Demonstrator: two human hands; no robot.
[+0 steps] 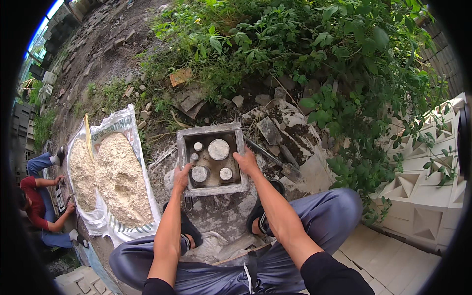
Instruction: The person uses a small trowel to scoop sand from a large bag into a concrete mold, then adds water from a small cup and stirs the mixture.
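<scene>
A square, box-like mould (210, 130) with grey, dusty walls sits on the ground between my feet. Several round posts of different widths stand inside it, the widest one (219, 149) toward the far side. My left hand (182, 177) grips the left wall, its thumb on the rim. On the right wall, my right hand (247, 161) has its thumb over the rim. The undersides of the fingers on both hands are hidden. Just right of the mould lies a long metal tool with a flat, dusty end (291, 172).
Pale sandy powder (123, 182) is heaped on opened white sacks (130, 125) at left. Beyond it a person in a red shirt (37, 201) works with both hands on a frame. Broken slabs (269, 131) and leafy plants (275, 39) lie ahead; white patterned blocks (425, 196) are stacked at right.
</scene>
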